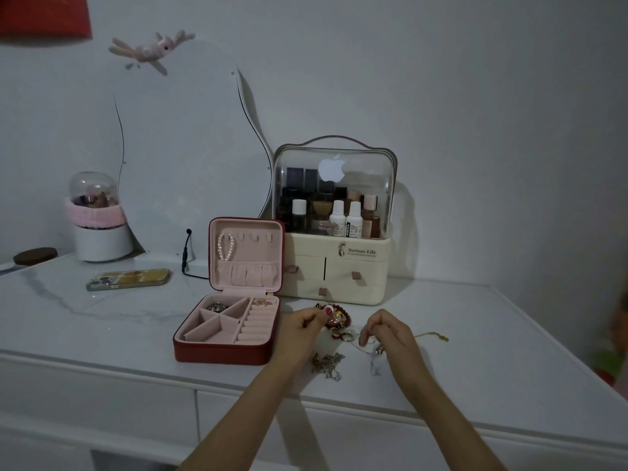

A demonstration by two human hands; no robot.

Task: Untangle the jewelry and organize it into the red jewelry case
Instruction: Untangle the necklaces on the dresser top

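The red jewelry case stands open on the white table, pink lined, with a pearl bracelet hung in its lid and small pieces in two compartments. To its right lies a tangle of jewelry with red beads and rings, plus a silver chain heap. My left hand pinches a piece at the tangle's left edge. My right hand pinches a thin gold chain that trails right across the table.
A cream cosmetics organizer with a clear lid stands behind the tangle. A phone lies left of the case, with a mirror and a white jar behind it. A black cable hangs by the case lid.
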